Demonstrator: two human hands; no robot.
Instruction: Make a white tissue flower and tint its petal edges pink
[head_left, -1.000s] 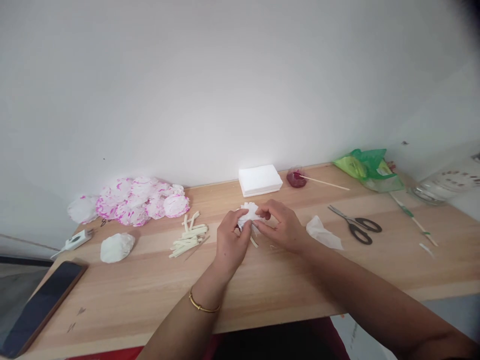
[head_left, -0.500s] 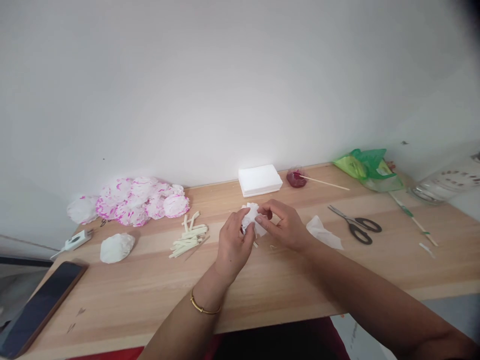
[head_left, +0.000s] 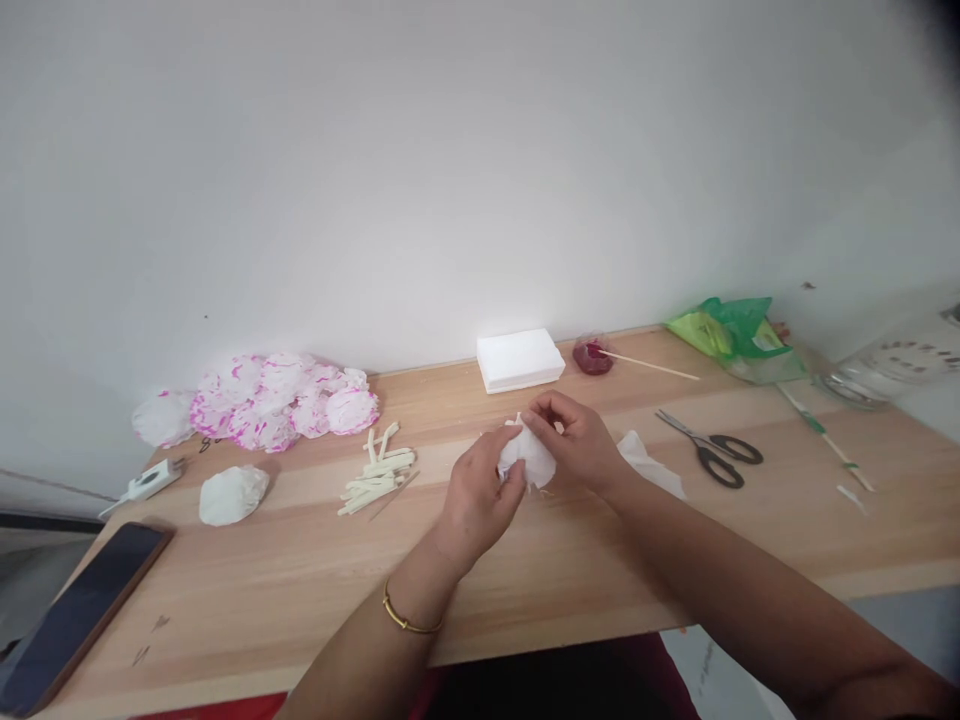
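Between my two hands is a white tissue-paper flower (head_left: 529, 462), its layers partly covered by my fingers. My left hand (head_left: 484, 487) is closed round its left side, thumb in front. With thumb and forefinger, my right hand (head_left: 574, 435) pinches the paper at the flower's upper right edge. A loose piece of white tissue (head_left: 651, 466) lies on the table just behind my right wrist. Left of my hands is a pile of pale cream strips (head_left: 377, 482) with a thin stick beside it.
On the wooden table (head_left: 300, 600) stand pink-edged paper flowers (head_left: 274, 400), a white paper ball (head_left: 233, 495), a white paper stack (head_left: 520, 360) and a cup of dark red liquid (head_left: 592, 355). Scissors (head_left: 716, 450), a green bag (head_left: 739, 335), a glass jar (head_left: 870, 375) and a phone (head_left: 86, 610) lie around.
Both hands have shifted slightly right with the flower. It has turned and shows a broader white face, and my right fingers have closed on its top edge.
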